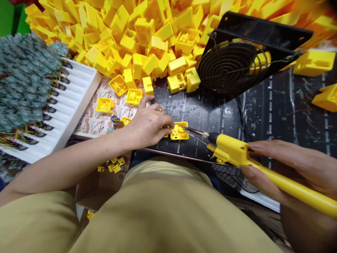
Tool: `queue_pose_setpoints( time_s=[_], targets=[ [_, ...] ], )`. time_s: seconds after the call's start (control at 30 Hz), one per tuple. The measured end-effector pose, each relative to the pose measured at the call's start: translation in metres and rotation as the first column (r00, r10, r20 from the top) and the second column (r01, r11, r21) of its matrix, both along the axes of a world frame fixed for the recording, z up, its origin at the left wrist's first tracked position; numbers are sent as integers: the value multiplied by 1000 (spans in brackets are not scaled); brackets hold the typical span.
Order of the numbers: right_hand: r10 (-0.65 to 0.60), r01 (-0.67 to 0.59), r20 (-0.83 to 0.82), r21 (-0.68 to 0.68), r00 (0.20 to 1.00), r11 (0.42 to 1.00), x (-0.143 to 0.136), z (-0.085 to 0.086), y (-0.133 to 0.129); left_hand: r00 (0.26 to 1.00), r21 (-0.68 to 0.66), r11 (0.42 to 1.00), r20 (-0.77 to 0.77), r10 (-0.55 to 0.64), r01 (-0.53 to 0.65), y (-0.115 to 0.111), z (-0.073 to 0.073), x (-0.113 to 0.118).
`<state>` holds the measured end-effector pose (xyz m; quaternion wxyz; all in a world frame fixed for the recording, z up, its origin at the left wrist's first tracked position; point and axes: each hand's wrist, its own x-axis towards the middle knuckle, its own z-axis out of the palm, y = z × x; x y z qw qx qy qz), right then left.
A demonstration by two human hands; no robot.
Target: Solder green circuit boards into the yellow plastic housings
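My right hand (286,172) is wrapped round the yellow handle of a soldering iron (233,151) with a thin feed tube beside its metal tip. The tip reaches the right part of a small open yellow plastic housing (179,135) lying near the bench's front edge. My left hand (149,124), with a ring on one finger, is closed in a pinch at the housing's left side. Its fingertips partly cover another bit of yellow plastic there, so their exact grip is hard to see. More open yellow housings (134,97) lie just beyond my left hand.
A large heap of yellow housings (142,31) fills the back. A black fan (229,68) with a wire guard stands at the back right. On the left, a white foam tray (79,82) carries many grey wired modules (23,80). Below the edge sits a cardboard box (92,186).
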<state>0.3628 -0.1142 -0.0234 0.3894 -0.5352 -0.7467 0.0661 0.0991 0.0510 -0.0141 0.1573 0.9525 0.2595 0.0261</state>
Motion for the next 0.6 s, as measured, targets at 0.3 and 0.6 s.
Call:
queue_pose_setpoints(
  time_s=[0.3,0.6],
  targets=[
    [226,-226,-39,-14,973,974,6,6,6,999,43,999,-47,-17,19,-10,2,7],
    [295,-295,69,-13,953,956,1,5,17,993,109,991,-97,-62,72,-8,0,17]
  ],
)
